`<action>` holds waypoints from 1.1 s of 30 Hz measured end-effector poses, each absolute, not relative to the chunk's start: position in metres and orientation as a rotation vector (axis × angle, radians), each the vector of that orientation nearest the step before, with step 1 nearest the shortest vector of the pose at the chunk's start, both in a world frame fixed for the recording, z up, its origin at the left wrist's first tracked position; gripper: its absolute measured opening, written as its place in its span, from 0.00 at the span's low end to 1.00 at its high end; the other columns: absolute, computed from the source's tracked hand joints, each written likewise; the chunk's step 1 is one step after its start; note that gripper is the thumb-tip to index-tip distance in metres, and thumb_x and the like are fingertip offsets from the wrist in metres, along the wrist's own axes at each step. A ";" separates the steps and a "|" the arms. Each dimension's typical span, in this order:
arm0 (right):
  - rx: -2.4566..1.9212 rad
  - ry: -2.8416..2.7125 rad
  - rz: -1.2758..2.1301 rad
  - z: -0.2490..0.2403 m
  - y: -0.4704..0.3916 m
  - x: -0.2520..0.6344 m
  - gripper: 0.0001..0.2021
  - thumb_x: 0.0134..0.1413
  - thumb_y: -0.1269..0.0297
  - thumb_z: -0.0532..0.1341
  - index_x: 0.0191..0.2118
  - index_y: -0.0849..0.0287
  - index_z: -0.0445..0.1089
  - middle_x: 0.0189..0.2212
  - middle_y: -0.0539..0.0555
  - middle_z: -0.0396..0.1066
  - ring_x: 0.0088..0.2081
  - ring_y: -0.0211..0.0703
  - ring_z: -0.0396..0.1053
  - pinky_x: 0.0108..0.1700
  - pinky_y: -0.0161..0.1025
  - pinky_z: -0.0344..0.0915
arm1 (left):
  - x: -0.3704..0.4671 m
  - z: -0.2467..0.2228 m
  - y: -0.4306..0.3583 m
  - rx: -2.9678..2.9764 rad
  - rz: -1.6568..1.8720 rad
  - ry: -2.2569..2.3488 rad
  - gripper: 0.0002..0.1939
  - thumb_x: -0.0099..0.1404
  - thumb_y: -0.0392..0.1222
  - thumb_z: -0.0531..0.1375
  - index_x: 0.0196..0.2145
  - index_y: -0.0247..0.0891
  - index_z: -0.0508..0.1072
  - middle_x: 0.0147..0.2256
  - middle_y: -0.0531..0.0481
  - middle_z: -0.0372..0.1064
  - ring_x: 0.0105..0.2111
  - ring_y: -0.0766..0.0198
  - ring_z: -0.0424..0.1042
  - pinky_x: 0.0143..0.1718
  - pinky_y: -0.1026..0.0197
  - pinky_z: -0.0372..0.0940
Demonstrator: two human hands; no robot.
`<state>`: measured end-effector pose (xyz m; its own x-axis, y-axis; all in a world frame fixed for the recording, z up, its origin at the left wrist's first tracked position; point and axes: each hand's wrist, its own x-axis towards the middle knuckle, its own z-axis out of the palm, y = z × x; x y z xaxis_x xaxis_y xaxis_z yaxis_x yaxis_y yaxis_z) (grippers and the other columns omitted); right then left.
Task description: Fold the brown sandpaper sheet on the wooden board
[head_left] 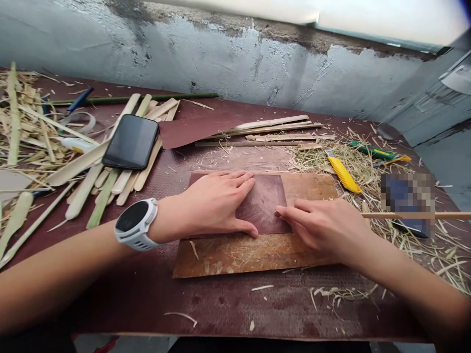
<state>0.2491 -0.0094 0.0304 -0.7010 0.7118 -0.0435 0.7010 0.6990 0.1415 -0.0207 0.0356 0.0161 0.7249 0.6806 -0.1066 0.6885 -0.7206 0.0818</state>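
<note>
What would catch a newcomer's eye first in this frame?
Both hands, left hand and right hand, press flat on a dark reddish-brown sandpaper sheet atop a brown wooden board at centre. A black smartphone lies on pale bamboo strips, left.

A black phone (131,141) lay face up on flat bamboo slats (110,176) at the desk's (221,304) left. A yellow utility knife (344,174) rested among straw shavings (368,166) on the right, with a green-handled cutter (371,151) behind it. Thin strips (272,128) lay near the grey wall (228,59).
</note>
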 end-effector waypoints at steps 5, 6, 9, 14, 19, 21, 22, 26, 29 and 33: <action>1.179 2.772 0.284 0.034 -0.024 0.242 0.18 0.59 0.73 0.59 0.53 0.55 0.76 0.31 0.50 0.75 0.25 0.41 0.72 0.25 0.41 0.44 | -0.021 0.016 0.036 2.799 -0.016 1.137 0.63 0.57 0.82 0.60 0.70 0.25 0.58 0.67 0.27 0.62 0.66 0.39 0.66 0.65 0.48 0.62; 1.181 2.769 0.291 0.034 -0.025 0.242 0.19 0.59 0.73 0.59 0.54 0.56 0.75 0.31 0.50 0.74 0.25 0.42 0.72 0.25 0.41 0.45 | -0.022 0.015 0.036 2.797 -0.014 1.141 0.63 0.57 0.83 0.60 0.70 0.25 0.58 0.67 0.27 0.62 0.66 0.39 0.66 0.64 0.48 0.63; 1.185 2.772 0.309 0.032 -0.026 0.241 0.19 0.59 0.73 0.59 0.55 0.56 0.75 0.30 0.50 0.74 0.25 0.42 0.72 0.25 0.41 0.47 | -0.022 0.014 0.036 2.797 -0.018 1.145 0.62 0.56 0.83 0.60 0.69 0.27 0.60 0.67 0.28 0.63 0.65 0.39 0.67 0.64 0.49 0.63; 1.183 2.763 0.328 0.032 -0.028 0.241 0.20 0.60 0.73 0.59 0.56 0.56 0.74 0.30 0.50 0.73 0.26 0.41 0.72 0.26 0.41 0.48 | -0.022 0.016 0.036 2.790 -0.037 1.159 0.63 0.57 0.83 0.60 0.69 0.26 0.59 0.67 0.28 0.62 0.66 0.40 0.67 0.65 0.49 0.62; 1.209 2.662 0.282 0.037 -0.029 0.239 0.17 0.65 0.71 0.57 0.56 0.54 0.74 0.32 0.50 0.75 0.27 0.42 0.73 0.26 0.41 0.44 | -0.022 0.020 0.035 2.777 -0.085 1.126 0.61 0.60 0.83 0.57 0.70 0.26 0.58 0.69 0.30 0.60 0.67 0.42 0.65 0.65 0.50 0.62; 1.237 2.617 0.261 0.039 -0.029 0.236 0.16 0.67 0.70 0.56 0.56 0.53 0.74 0.34 0.51 0.77 0.28 0.42 0.74 0.26 0.41 0.42 | -0.023 0.019 0.035 2.774 -0.081 1.125 0.61 0.59 0.83 0.56 0.71 0.28 0.58 0.69 0.30 0.59 0.67 0.41 0.65 0.65 0.49 0.62; 1.253 2.594 0.248 0.039 -0.029 0.235 0.16 0.67 0.70 0.56 0.56 0.52 0.74 0.35 0.51 0.78 0.28 0.42 0.74 0.26 0.42 0.41 | -0.023 0.019 0.035 2.777 -0.078 1.115 0.61 0.60 0.84 0.56 0.71 0.29 0.58 0.69 0.30 0.59 0.67 0.41 0.65 0.65 0.49 0.62; 1.303 2.548 0.171 0.042 -0.024 0.234 0.15 0.70 0.65 0.55 0.54 0.49 0.75 0.37 0.51 0.80 0.28 0.42 0.74 0.27 0.42 0.37 | -0.023 0.018 0.035 2.821 -0.110 1.039 0.56 0.62 0.83 0.52 0.72 0.37 0.59 0.71 0.31 0.55 0.67 0.38 0.64 0.64 0.45 0.63; 1.316 2.582 0.163 0.039 -0.016 0.239 0.14 0.71 0.63 0.54 0.52 0.49 0.76 0.38 0.51 0.81 0.28 0.41 0.74 0.27 0.41 0.36 | -0.023 0.018 0.035 2.846 -0.136 1.016 0.53 0.63 0.83 0.51 0.73 0.43 0.59 0.72 0.30 0.53 0.66 0.36 0.65 0.61 0.43 0.65; 1.419 2.573 0.356 0.032 -0.008 0.243 0.13 0.69 0.67 0.54 0.48 0.54 0.76 0.35 0.53 0.79 0.27 0.42 0.72 0.27 0.41 0.37 | -0.023 0.019 0.035 2.851 -0.138 0.998 0.53 0.64 0.82 0.52 0.73 0.42 0.58 0.72 0.28 0.51 0.67 0.35 0.63 0.62 0.42 0.65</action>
<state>0.2431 -0.0083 0.0320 -0.5277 0.8484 -0.0427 0.8048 0.5154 0.2943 -0.0229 0.0346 0.0194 0.7787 0.6149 -0.1245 0.6256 -0.7760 0.0805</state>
